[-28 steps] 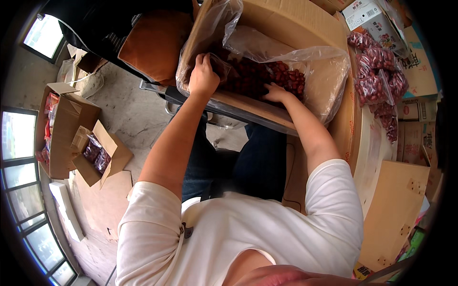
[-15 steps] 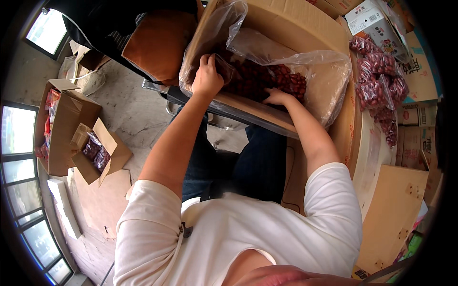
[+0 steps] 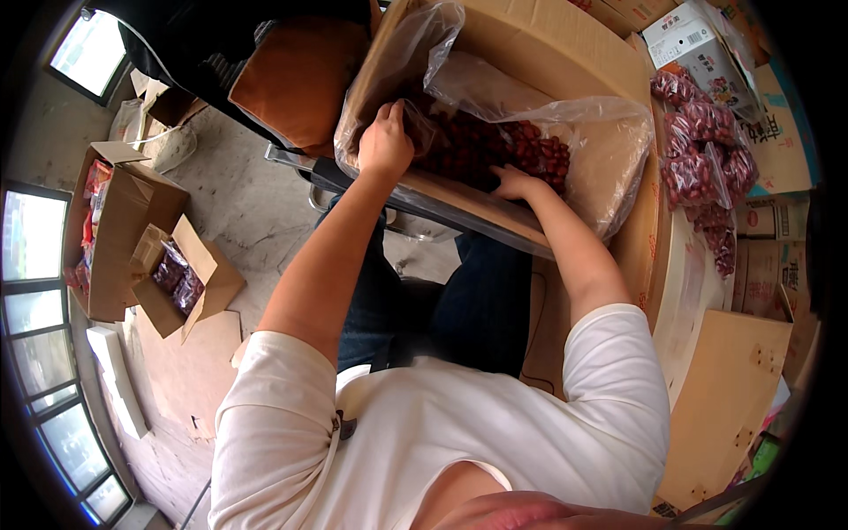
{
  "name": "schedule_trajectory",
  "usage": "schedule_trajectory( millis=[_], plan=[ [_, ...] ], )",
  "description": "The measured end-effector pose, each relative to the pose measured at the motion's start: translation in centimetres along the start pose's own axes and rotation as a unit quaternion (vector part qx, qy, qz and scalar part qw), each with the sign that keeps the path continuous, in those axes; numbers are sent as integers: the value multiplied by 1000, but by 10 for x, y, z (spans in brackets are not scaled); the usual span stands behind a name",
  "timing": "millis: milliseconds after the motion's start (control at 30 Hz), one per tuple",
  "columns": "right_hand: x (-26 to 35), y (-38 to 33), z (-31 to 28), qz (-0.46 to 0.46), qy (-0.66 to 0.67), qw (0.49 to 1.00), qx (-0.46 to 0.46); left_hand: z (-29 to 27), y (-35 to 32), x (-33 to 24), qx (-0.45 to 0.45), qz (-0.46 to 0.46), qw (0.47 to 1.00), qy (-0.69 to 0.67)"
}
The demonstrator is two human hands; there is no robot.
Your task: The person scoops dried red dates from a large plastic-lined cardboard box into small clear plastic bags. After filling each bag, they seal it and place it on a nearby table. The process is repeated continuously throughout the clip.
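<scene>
A large cardboard box (image 3: 565, 55) lined with clear plastic (image 3: 609, 110) stands in front of me, and dark red dates (image 3: 541, 152) lie heaped in it. At its left end my left hand (image 3: 387, 141) is closed on the edge of a small clear plastic bag (image 3: 420, 132), whose mouth faces the dates. My right hand (image 3: 519, 183) reaches over the near wall into the heap. Its visible fingers stretch out toward the left, and their tips are partly hidden among the dates.
Filled bags of dates (image 3: 702, 155) are piled right of the box, beside a white carton (image 3: 693, 44). On the floor at left are two open cardboard boxes, one small with packed bags (image 3: 178, 278), one taller (image 3: 132, 230). An orange-brown cushion (image 3: 296, 84) lies beyond the box's left end.
My right hand has shifted very slightly among the dates. My left hand keeps its hold on the bag at nearly the same place.
</scene>
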State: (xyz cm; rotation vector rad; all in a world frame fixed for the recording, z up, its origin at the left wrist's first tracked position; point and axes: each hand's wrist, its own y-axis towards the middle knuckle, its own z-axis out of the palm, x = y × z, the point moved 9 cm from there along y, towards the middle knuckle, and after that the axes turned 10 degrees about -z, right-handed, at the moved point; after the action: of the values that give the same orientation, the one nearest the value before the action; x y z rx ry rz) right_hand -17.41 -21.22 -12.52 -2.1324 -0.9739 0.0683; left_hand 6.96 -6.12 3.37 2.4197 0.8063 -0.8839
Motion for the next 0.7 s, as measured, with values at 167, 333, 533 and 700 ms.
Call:
schedule_trajectory(
  millis=[167, 333, 533, 700],
  plan=[
    [5, -2, -1, 6, -15, 1000, 6, 1, 0, 3, 12, -22, 1000, 11],
    [-4, 8, 1, -2, -38, 999, -11, 0, 0, 1, 4, 0, 1000, -20],
    [-8, 13, -3, -34, -51, 998, -33, -7, 3, -3, -34, 53, 993, -99],
    [-5, 4, -21, -78, -27, 994, -66, -14, 8, 2, -68, 80, 982, -154]
  ],
)
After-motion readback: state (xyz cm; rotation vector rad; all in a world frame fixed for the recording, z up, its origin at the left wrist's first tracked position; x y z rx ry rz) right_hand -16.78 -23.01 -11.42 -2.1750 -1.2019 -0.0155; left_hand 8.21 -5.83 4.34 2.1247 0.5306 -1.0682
